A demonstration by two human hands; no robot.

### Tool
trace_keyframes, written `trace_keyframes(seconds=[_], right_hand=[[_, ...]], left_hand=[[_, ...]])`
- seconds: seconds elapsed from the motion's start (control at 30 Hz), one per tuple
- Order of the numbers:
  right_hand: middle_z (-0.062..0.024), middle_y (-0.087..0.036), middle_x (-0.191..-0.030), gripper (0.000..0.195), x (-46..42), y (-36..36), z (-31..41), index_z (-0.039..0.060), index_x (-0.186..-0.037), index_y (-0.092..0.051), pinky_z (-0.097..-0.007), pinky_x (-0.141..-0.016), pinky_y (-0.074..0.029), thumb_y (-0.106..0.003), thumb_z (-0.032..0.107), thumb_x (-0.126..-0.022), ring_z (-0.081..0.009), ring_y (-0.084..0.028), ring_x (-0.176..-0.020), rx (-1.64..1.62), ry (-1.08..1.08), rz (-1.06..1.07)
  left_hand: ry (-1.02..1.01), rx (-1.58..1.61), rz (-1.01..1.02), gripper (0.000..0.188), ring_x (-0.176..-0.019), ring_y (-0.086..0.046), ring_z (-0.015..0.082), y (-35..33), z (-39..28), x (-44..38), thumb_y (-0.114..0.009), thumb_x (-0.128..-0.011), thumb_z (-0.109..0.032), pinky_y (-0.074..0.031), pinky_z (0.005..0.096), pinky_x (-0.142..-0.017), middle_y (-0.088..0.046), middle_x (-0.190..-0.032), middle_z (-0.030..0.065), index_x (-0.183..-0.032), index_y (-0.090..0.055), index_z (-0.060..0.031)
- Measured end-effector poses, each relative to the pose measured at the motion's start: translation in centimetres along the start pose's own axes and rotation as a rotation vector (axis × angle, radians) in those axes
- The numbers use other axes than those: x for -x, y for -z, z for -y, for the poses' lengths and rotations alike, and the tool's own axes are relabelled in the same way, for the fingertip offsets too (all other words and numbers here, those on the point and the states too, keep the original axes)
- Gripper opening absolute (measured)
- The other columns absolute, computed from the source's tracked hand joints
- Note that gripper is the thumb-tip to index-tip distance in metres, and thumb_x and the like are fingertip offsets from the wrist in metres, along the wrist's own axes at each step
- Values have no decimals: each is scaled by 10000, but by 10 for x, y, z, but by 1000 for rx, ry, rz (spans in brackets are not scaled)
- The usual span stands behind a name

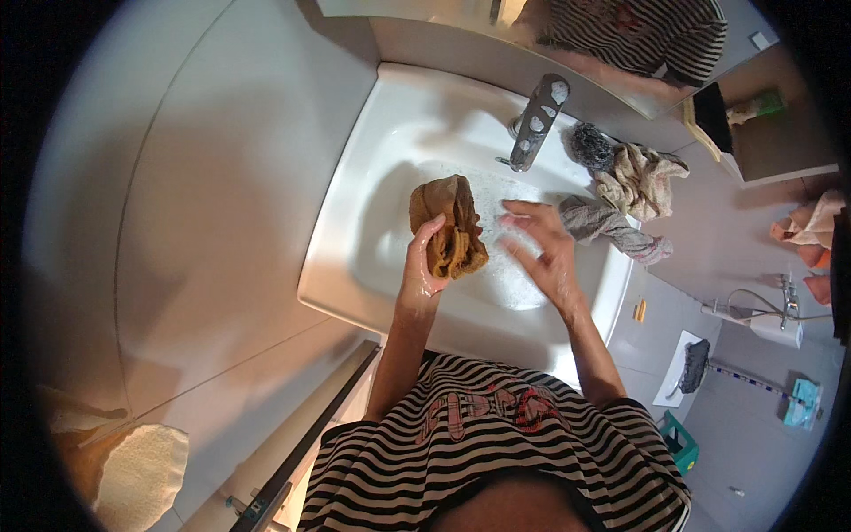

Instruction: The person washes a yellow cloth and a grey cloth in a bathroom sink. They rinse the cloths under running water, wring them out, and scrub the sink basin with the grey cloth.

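Note:
Over the white washbasin, my left hand grips a wet, folded brown cloth, thumb laid across its front. My right hand is blurred and apart from the cloth, its fingers spread with nothing visible between them. Suds show on both hands. Foamy water lies in the basin below them. Behind the hands rises the metal faucet, spotted with foam.
On the basin's right rim lie a metal scouring pad, a crumpled beige cloth and a twisted grey cloth. A mirror hangs behind the faucet. A mop head and a green plastic object are at the right.

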State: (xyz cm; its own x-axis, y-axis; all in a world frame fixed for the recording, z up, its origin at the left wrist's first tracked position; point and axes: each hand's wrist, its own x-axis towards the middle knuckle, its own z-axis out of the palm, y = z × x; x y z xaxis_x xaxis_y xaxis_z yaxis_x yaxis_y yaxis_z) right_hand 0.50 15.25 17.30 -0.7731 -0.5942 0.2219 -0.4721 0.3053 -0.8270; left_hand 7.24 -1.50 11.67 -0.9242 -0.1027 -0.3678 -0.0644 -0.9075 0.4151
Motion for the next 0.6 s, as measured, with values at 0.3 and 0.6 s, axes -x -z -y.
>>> trace_keyframes(seconds=[0.3, 0.6], right_hand=[[-134, -523, -1102, 682, -11, -43, -50, 69, -1349, -311, -304, -711, -495, -615, 282, -776, -193, -561, -841, -1788, -498, 80], [-95, -580, -827, 499, -30, -2, -50, 13, -1155, -488, -263, -680, -461, -627, 81, -680, -157, -559, -735, -990, -547, 160]], left_hand=[[156, -14, 66, 473, -773, -589, 198, -20, 47, 21, -428, -889, -375, -498, 316, -616, -585, -943, 148, -1206, -433, -24], [294, -305, 285, 370, -873, -548, 135, -49, 39, 41, -448, -905, -311, -448, 263, -743, -555, -984, 87, -1141, -491, -30]])
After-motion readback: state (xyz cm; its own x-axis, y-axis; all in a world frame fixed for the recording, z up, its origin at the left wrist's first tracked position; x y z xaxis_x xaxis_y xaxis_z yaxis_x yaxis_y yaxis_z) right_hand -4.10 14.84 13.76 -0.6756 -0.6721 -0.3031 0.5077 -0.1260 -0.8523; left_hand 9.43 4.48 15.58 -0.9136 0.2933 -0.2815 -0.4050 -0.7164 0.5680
